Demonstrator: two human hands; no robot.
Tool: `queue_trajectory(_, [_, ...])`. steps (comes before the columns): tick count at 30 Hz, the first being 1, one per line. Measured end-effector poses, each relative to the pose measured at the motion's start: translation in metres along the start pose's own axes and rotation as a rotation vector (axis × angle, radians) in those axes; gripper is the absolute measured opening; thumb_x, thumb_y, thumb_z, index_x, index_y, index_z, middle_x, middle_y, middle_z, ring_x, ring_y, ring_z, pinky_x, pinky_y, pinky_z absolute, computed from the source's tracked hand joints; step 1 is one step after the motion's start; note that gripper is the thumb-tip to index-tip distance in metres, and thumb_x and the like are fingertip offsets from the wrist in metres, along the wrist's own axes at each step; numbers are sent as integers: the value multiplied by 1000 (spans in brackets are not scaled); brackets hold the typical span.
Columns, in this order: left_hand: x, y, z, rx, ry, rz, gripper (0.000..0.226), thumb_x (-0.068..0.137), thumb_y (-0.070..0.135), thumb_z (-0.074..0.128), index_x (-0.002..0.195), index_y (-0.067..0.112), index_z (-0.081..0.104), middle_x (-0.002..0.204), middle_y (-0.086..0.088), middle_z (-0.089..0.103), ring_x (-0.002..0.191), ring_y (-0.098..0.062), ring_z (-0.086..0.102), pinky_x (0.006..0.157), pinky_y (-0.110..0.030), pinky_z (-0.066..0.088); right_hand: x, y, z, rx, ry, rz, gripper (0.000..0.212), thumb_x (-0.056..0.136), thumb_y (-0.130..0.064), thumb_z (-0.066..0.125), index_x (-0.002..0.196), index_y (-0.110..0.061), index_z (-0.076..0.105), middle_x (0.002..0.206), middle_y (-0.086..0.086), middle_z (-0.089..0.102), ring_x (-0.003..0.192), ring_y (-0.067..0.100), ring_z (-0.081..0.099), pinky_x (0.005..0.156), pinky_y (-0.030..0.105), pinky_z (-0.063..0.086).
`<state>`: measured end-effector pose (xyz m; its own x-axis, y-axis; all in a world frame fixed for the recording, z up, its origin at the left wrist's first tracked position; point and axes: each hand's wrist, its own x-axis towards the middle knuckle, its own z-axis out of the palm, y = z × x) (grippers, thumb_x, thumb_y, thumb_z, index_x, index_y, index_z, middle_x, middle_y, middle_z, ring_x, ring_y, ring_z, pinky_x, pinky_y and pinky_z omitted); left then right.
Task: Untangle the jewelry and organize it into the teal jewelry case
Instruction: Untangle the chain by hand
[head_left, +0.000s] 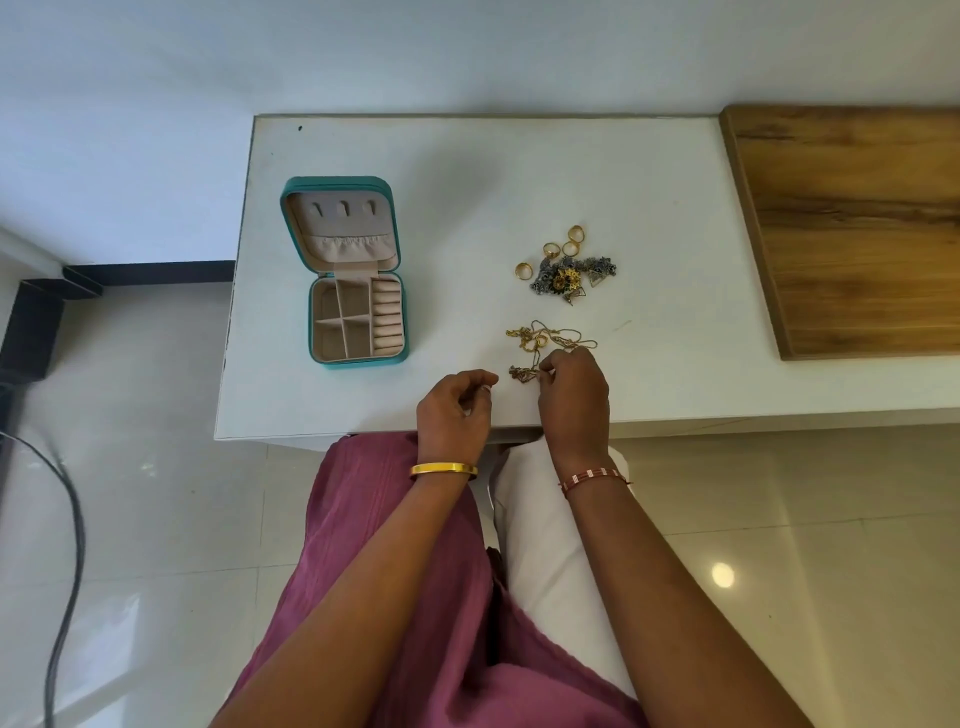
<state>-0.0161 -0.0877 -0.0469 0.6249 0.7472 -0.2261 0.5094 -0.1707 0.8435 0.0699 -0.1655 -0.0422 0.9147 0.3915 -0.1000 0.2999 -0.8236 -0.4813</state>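
On the white tabletop (649, 171) the teal case (349, 275) lies open at my left, its compartments bare. Well to its right sits a heap of rings and silver pieces (569, 270), with the gold chain tangle (545, 343) nearer me. My right hand (574, 400) pinches that tangle's near end; my left hand (454, 410) is loosely curled, holding nothing I can make out. Pulling hard one-handed could tighten the knots or snap a thin chain.

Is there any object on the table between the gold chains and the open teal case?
Nothing visible. The table is bare between the gold chains and the open case. The other jewelry pile lies farther back, off that path. The right hand pinches the chains; the left hand is beside them.
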Motion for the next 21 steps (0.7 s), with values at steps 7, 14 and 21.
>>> queue_trajectory(7, [0, 1, 0, 0, -10, -1, 20, 88, 6, 53, 101, 10, 68, 102, -6, 68, 83, -4, 53, 66, 7, 35, 1, -2, 3, -64, -27, -104, 19, 89, 0, 48, 105, 0, 59, 109, 16, 57, 103, 28, 53, 76, 30, 43])
queue_trajectory(14, [-3, 9, -3, -75, -94, 21, 28, 87, 3, 53, 113, 11, 61, 115, -6, 64, 93, -5, 54, 72, 8, 35, 1, -13, -18, 623, 2, 65, 9, 90, -1, 49, 87, -8, 54, 89, 8, 62, 75, 7, 54, 67, 3, 40])
queue_trajectory(21, [2, 34, -1, -178, -93, 90, 35, 88, 3, 53, 122, 10, 54, 118, -7, 61, 96, -7, 56, 75, 5, 39, 8, -35, -43, 915, -134, 64, 23, 89, -1, 49, 78, -21, 54, 81, 12, 62, 81, 26, 63, 76, 37, 56])
